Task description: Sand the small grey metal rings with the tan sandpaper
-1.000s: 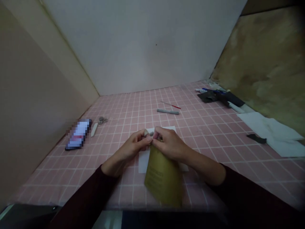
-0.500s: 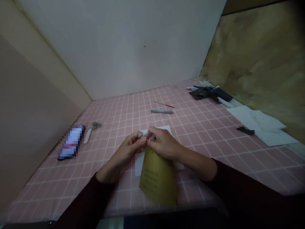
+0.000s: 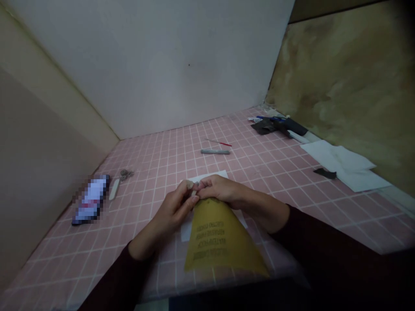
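Note:
A sheet of yellow-brown sandpaper (image 3: 215, 233), its printed backing facing me, hangs down from my right hand (image 3: 220, 188). The fingers of that hand are closed on its top edge. My left hand (image 3: 180, 201) pinches a small pale piece (image 3: 193, 193) between thumb and fingers; its shape is mostly covered. Both hands meet at the fingertips, and the sandpaper's upper edge lies close to the pale piece. Beneath them a white sheet of paper (image 3: 222, 174) rests on the pink checked tablecloth.
Ahead lie a grey pen-like stick (image 3: 215, 151) and a thin red-handled tool (image 3: 225, 144). To the left are a phone (image 3: 91, 198), a pale flat stick (image 3: 114, 189) and a small grey clump (image 3: 126, 173). White papers (image 3: 350, 166), a dark scrap (image 3: 325, 173) and dark items (image 3: 279, 126) sit right.
The sandpaper's lower end has swung outward to the right and spread, so more of its print faces me. My hands stay together at the pale piece. The view has shifted slightly.

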Tool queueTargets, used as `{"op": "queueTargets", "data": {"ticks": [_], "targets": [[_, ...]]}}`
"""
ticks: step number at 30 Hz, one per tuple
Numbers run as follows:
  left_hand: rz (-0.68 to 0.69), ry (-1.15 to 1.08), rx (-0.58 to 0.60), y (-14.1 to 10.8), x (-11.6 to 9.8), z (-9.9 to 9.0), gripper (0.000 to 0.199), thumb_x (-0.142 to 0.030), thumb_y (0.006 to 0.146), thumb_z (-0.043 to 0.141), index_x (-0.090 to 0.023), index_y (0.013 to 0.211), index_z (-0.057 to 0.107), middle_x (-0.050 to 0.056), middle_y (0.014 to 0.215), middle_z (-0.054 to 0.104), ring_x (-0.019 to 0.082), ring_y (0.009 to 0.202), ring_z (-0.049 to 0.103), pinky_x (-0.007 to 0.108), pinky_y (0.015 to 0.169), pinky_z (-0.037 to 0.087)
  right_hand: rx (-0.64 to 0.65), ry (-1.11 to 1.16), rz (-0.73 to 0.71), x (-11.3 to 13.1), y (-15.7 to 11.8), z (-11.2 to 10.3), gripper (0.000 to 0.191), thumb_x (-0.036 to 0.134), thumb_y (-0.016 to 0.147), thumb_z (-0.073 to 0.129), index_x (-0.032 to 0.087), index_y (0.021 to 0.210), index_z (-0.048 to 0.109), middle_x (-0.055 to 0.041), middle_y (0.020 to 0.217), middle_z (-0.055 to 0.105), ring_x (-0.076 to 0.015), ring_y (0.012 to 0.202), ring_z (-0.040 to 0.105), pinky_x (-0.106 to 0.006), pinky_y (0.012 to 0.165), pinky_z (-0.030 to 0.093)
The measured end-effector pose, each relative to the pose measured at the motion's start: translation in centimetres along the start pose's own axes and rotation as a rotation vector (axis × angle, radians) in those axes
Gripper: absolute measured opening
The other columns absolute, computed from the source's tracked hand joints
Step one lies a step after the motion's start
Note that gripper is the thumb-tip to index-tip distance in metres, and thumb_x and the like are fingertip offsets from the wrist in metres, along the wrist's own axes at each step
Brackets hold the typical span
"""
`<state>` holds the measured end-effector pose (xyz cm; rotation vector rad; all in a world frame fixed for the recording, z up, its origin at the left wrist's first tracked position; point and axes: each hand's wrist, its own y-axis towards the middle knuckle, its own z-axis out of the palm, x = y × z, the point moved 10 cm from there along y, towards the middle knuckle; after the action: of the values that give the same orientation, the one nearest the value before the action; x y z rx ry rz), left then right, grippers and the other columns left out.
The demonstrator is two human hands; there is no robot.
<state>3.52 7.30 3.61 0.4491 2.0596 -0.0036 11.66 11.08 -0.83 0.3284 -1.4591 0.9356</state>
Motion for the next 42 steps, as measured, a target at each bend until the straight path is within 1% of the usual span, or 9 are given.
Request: {"op": "queueTargets", "data": {"ticks": [4,13,19,23,27,29,36,38,42], "targets": [[-0.017,-0.186,-0.003,-0.2,-0.1,-0.3,0.017,-0.037,0.100,0.050,-0.021,0.106,0.055,-0.001,0.082,0.051,0.013,0.067,0.047,0.026,0.062,0.040,0.115,0.145,0.059,0.6,-1.1,1.4,0.021,0.024,0.068,0.077,0.017,0.073,0.058,0.0022,0.065,0.057,-0.0095,0.055,0.047,-0.024,0.053,0.036],[-0.066,-0.364,-0.004,-0.1,0.5,0.2,0.017,-0.036,0.099,0.054,-0.022,0.110,0.055,0.000,0.085,0.053,0.013,0.071,0.049,0.024,0.063,0.042,0.079,0.210,0.034,1.0,-1.0,1.1,0.011,0.014,0.075,0.065,0.017,0.066,0.058,0.0016,0.060,0.056,-0.0098,0.052,0.047,-0.023,0.050,0.035],[-0.098,-0.396,-0.053,-0.3,0.5,0.2,0.017,-0.038,0.099,0.054,-0.022,0.106,0.052,-0.001,0.082,0.051,0.012,0.070,0.044,0.023,0.062,0.038,0.169,0.199,0.013,1.0,-1.0,1.9,0.013,0.016,0.076,0.062,0.018,0.065,0.055,0.0015,0.062,0.054,-0.0098,0.054,0.045,-0.024,0.053,0.034],[-0.140,-0.380,-0.035,-0.1,1.1,0.3,0.020,-0.040,0.098,0.057,-0.021,0.102,0.054,-0.002,0.077,0.047,0.011,0.064,0.038,0.023,0.057,0.032,0.031,0.012,-0.039,0.7,-0.4,0.6,0.019,0.021,0.075,0.067,0.019,0.067,0.050,0.0049,0.059,0.047,-0.0093,0.052,0.039,-0.024,0.051,0.030],[-0.228,-0.492,-0.016,0.2,2.6,0.8,0.025,-0.043,0.094,0.061,-0.019,0.091,0.053,-0.003,0.074,0.043,0.010,0.062,0.035,0.022,0.056,0.029,-0.279,-0.483,-0.319,3.8,-1.2,-1.1,0.014,0.015,0.074,0.065,0.019,0.070,0.052,0.0011,0.069,0.054,-0.0129,0.066,0.047,-0.026,0.058,0.032],[-0.243,-0.533,-0.007,0.2,2.9,1.0,0.026,-0.043,0.094,0.061,-0.018,0.089,0.053,-0.003,0.074,0.043,0.010,0.063,0.036,0.022,0.057,0.030,-0.333,-0.572,-0.378,4.6,-1.7,-1.2,0.014,0.014,0.074,0.064,0.019,0.071,0.051,0.0001,0.072,0.056,-0.0136,0.069,0.048,-0.026,0.060,0.032],[-0.125,-0.380,-0.038,-0.1,0.4,0.0,0.021,-0.040,0.097,0.057,-0.020,0.094,0.053,-0.001,0.081,0.046,0.012,0.071,0.041,0.024,0.064,0.036,0.198,0.086,-0.001,0.2,-0.6,2.2,0.011,0.024,0.078,0.061,0.019,0.072,0.052,0.0021,0.067,0.052,-0.0112,0.057,0.046,-0.025,0.056,0.037],[-0.136,-0.387,0.000,0.0,0.8,0.3,0.022,-0.041,0.097,0.057,-0.019,0.094,0.053,-0.002,0.079,0.045,0.012,0.069,0.040,0.024,0.062,0.035,0.086,-0.006,-0.053,0.5,-0.4,1.3,0.012,0.022,0.077,0.062,0.019,0.071,0.051,0.0024,0.066,0.051,-0.0112,0.058,0.045,-0.025,0.056,0.035],[-0.218,-0.508,0.115,0.3,2.7,1.6,0.025,-0.042,0.097,0.056,-0.018,0.091,0.052,-0.004,0.071,0.040,0.010,0.061,0.033,0.024,0.057,0.029,-0.280,-0.521,-0.330,3.8,-1.3,-0.8,0.014,0.012,0.075,0.065,0.018,0.070,0.053,0.0014,0.069,0.055,-0.0126,0.066,0.047,-0.025,0.059,0.032]]}}
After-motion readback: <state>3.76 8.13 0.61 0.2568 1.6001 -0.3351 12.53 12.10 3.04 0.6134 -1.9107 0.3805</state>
